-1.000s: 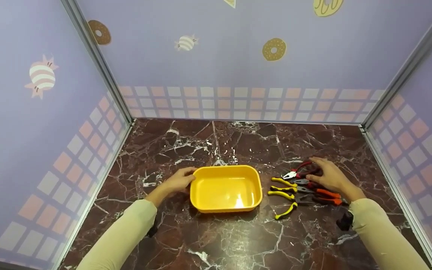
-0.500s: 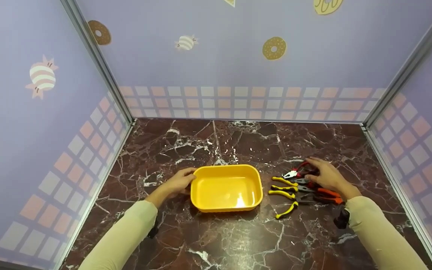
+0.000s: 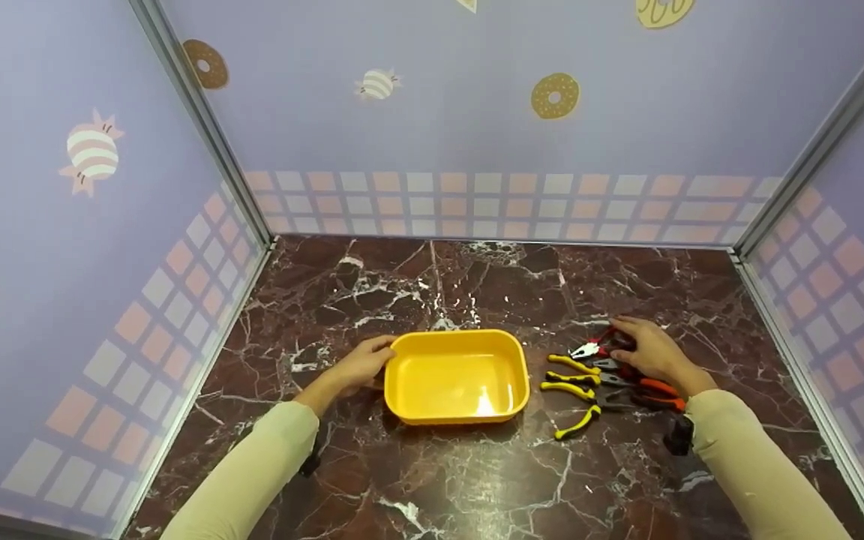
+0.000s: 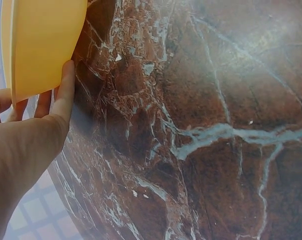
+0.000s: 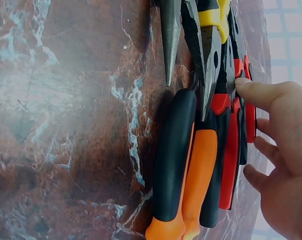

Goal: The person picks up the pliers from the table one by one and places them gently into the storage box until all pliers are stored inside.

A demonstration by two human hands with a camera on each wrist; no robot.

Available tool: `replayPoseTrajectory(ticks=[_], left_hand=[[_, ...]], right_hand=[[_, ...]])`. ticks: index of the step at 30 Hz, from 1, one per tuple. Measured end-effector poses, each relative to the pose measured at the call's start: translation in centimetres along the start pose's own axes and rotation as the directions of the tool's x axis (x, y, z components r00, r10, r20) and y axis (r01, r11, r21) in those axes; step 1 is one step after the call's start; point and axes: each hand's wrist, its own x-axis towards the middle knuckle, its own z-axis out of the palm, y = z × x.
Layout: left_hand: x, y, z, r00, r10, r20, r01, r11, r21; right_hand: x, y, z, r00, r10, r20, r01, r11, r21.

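Observation:
A yellow rectangular plastic tub point(image 3: 456, 379) stands mid-table. My left hand point(image 3: 361, 364) grips its left end. In the left wrist view, the hand's fingers point(image 4: 65, 95) bend against the tub's outer wall point(image 4: 45, 45). At the right lies a group of several pliers; yellow-handled pliers point(image 3: 577, 427) point their jaws right. Pliers with orange and black handles point(image 5: 201, 165) lie nearer the body. My right hand point(image 3: 653, 349) is over the far red-handled pliers point(image 3: 586, 350), thumb and fingers around their handles. The hand partly hides them in the head view.
The dark marbled tabletop point(image 3: 477, 487) is bounded by a patterned back wall point(image 3: 469, 135) and side panels. Pliers lie close together, handles and jaws overlapping. A gap of bare tabletop separates the tub from the pliers.
My right hand has moved slightly left, farther over the red-handled pliers. My left hand stays at the tub, and the whole view has shifted a little.

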Motion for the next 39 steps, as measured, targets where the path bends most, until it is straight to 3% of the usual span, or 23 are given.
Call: replayPoseTrajectory(ticks=[11,25,32,39], left_hand=[[-0.2,0.0,-0.1,1.000,0.007,0.008,-0.007,1.000,0.003],[-0.1,0.0,0.1,1.000,0.004,-0.017,-0.004,1.000,0.011],[0.3,0.2,0.1,1.000,0.027,-0.008,-0.027,0.999,0.022],[0.8,0.4,0.2,0.998,0.047,-0.040,-0.045,0.998,0.053]], right_hand=[[0.2,0.0,0.1,0.998,0.061,-0.019,-0.062,0.998,-0.032],[0.8,-0.8,-0.4,0.987,0.157,0.025,-0.153,0.980,-0.126],[0.7,-0.6,-0.2,0.985,0.171,-0.004,-0.170,0.975,-0.144],[0.7,-0.3,-0.1,0.987,0.161,-0.002,-0.160,0.978,-0.138]])
